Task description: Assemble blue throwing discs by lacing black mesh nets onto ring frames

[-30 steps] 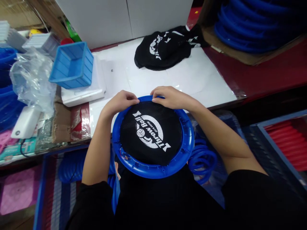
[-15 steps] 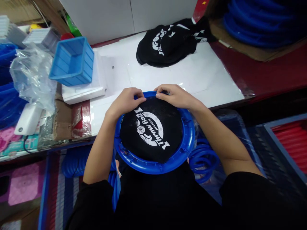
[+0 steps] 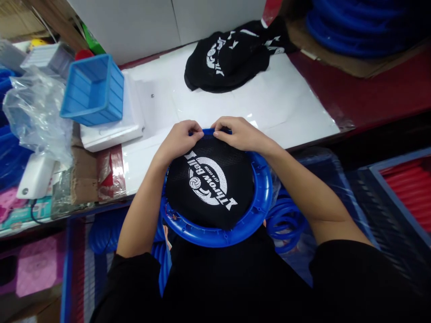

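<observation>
A blue plastic ring point(image 3: 264, 197) rests at its near side against my lap, its far side at the edge of the work table. Over its middle lies a black mesh cloth point(image 3: 239, 168) with white "Throw Ball" lettering. At the far rim, my left hand point(image 3: 180, 141) pinches the cloth's edge between thumb and fingers. Just to its right, my right hand point(image 3: 239, 133) is closed on the same edge, thumb on top. The fingertips of both hands are close together, and those under the rim are hidden. Along the near side, the cloth's edge lies loose inside the ring.
More black printed cloths point(image 3: 232, 63) are piled on the white table sheet point(image 3: 286, 103). To the left, a blue bin point(image 3: 92, 89) stands on a white foam block point(image 3: 114, 137), beside clear plastic bags point(image 3: 37, 112). Blue rings point(image 3: 353, 31) are stacked at back right; blue coils point(image 3: 286, 220) lie below.
The view has shifted slightly, so the table things appear a little further left. Both hands keep their pinch at the far rim, with the fingertips slightly nearer each other.
</observation>
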The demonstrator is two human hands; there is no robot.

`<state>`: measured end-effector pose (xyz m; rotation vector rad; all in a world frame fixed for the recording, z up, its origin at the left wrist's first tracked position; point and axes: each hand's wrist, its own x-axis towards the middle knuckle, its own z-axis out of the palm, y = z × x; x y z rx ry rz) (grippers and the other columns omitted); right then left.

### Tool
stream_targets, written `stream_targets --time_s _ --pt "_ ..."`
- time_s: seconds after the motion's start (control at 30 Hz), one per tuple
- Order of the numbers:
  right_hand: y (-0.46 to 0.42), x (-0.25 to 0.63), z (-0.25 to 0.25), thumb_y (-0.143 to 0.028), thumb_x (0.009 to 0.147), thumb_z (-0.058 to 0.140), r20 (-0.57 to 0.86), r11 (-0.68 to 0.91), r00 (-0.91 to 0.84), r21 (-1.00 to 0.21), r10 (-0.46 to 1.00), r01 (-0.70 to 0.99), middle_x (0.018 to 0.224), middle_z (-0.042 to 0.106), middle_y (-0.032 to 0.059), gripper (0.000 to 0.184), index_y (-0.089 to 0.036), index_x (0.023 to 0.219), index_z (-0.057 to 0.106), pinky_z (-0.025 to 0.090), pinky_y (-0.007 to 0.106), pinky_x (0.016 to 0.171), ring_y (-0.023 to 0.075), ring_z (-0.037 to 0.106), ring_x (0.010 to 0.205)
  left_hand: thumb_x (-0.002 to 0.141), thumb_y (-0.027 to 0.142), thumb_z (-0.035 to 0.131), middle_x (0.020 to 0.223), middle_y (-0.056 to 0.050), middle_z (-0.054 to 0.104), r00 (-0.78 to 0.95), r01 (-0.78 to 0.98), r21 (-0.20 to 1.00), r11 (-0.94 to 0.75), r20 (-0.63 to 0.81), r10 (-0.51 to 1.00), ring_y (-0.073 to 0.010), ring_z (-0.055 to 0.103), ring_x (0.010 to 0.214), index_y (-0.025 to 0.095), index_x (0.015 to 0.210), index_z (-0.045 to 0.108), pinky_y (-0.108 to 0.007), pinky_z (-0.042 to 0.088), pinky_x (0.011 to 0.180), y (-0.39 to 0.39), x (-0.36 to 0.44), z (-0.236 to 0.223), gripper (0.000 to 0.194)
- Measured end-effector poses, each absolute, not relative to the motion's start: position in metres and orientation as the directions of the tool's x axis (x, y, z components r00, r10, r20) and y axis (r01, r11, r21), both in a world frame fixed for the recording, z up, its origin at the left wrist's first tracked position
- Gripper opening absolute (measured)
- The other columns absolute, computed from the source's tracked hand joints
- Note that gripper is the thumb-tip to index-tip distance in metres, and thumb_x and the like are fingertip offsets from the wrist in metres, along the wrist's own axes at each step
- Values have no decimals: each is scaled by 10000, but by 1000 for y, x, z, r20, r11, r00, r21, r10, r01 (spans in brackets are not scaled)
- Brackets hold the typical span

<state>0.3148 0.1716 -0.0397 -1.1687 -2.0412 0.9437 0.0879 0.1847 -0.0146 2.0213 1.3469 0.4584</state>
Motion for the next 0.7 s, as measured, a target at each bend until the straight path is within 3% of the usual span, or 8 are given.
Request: stream_targets --time_s 0.17,0.47,0.7 --pt "171 315 -38 -304 926 617 133 337 -417 -817 899 468 1137 780 84 115 -220 857 657 511 460 975 266 692 1058 843 238 666 1011 -51 621 319 719 668 -193 -70 945 -221 611 985 193 853 750 -391 502 982 185 92 -19 96" --pt "174 316 -40 -345 917 645 98 288 -417 -860 904 422 1116 767 74 129 -229 868 670 500 467 1023 261 674 1064 743 229 662 800 -77 712 382 675 737 -40 -302 874 -247 645 846 170 763 753 -416 519 816 208 90 -14 110" --pt "177 318 -43 -383 916 644 96 284 -440 -878 893 384 1100 760 82 166 -225 873 669 505 471 1001 261 670 1036 682 225 719 749 -61 723 477 708 696 -122 -342 810 -249 662 834 193 758 775 -396 504 812 225 85 -9 100"
